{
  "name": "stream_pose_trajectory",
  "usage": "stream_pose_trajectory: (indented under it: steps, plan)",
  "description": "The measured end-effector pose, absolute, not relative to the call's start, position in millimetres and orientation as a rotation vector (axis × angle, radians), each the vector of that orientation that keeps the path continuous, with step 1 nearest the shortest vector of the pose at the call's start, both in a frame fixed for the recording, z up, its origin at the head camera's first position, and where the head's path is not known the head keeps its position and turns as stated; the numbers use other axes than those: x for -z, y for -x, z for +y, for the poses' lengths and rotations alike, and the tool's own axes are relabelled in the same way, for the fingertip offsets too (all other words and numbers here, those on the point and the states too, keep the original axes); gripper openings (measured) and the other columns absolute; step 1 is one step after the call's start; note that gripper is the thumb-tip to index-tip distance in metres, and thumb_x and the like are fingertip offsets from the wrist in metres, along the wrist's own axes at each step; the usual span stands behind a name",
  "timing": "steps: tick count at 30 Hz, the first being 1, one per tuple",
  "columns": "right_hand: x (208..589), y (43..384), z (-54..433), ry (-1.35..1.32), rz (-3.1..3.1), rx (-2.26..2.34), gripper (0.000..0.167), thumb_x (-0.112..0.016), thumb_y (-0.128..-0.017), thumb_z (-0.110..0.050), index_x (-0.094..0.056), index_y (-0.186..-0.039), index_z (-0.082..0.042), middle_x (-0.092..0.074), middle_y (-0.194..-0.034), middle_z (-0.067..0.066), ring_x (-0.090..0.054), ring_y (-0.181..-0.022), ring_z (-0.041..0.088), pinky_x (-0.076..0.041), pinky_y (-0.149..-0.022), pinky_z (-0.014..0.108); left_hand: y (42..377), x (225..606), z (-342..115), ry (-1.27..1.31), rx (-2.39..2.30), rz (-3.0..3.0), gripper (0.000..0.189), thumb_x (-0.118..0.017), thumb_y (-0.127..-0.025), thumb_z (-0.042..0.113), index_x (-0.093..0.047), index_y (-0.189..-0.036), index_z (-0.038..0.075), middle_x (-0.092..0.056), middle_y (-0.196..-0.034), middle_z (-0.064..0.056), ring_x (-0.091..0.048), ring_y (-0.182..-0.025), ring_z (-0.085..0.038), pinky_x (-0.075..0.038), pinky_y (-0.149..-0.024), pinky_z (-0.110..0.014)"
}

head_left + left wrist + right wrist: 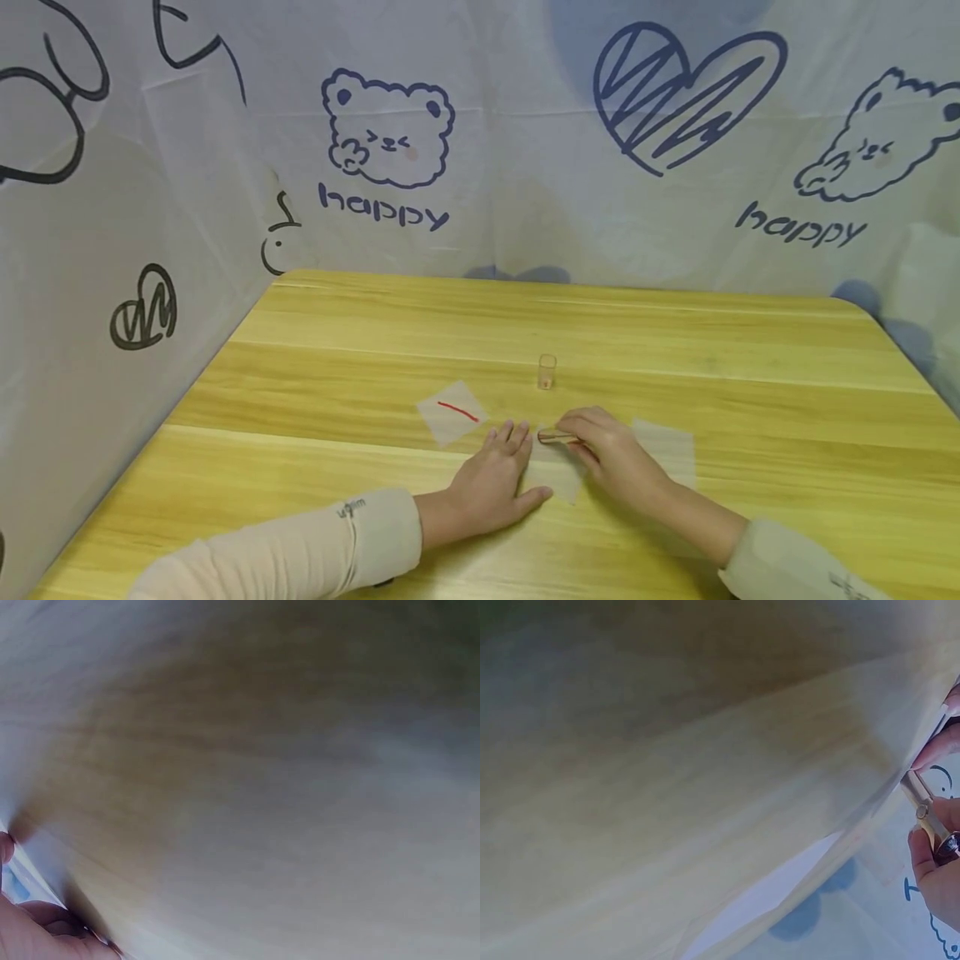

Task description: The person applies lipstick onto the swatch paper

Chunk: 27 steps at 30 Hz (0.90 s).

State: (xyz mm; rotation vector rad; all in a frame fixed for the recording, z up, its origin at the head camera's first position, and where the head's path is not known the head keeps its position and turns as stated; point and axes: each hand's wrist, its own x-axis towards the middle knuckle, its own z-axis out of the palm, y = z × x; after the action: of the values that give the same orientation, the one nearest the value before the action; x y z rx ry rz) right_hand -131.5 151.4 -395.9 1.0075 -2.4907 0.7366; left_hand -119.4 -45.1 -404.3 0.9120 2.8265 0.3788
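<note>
On a thin whitish square of paper, my left hand rests with its fingers stretched out; its thumb touches the near part of the sheet. My right hand pinches a slim gold-coloured tube between thumb and fingers, its dark end pointing left over the paper's upper edge. Close up in the right wrist view, the gold-coloured tube shows a small round knob on its side. In the left wrist view, only part of the left hand shows in the bottom corner.
A second paper square with a red stroke lies left of the hands. Another pale sheet lies partly under the right forearm. Beyond the hands stands a small clear cap. A printed cloth hangs behind the wooden table.
</note>
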Motion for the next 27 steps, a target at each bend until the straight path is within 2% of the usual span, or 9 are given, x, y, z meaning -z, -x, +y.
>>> stream_pose_trajectory:
  steps: [16, 27]
  plan:
    - [388.9, 132.3, 148.6, -1.047, -2.573, -0.636, 0.026, -0.068, -0.075, 0.008, -0.064, -0.101, 0.004, -0.064, -0.103, 0.011, -0.062, -0.095, 0.023, -0.055, -0.082, 0.028, 120.9, 405.2, -42.1, -0.881, -0.36, 2.838, 0.068, -0.049, -0.093, 0.047, -0.04, -0.137, -0.004, -0.033, -0.147, -0.018, -0.03, -0.137, -0.033, -0.031, -0.112, -0.042]
    - [389.3, 132.9, 146.9, -1.092, -2.487, -0.59, 0.03, -0.071, -0.07, 0.01, -0.064, -0.098, 0.005, -0.064, -0.1, 0.012, -0.06, -0.091, 0.023, -0.055, -0.079, 0.028, 120.7, 403.2, -41.9, -0.862, -0.344, 2.834, 0.068, -0.049, -0.093, 0.047, -0.041, -0.136, -0.004, -0.033, -0.147, -0.018, -0.03, -0.138, -0.033, -0.031, -0.112, -0.042]
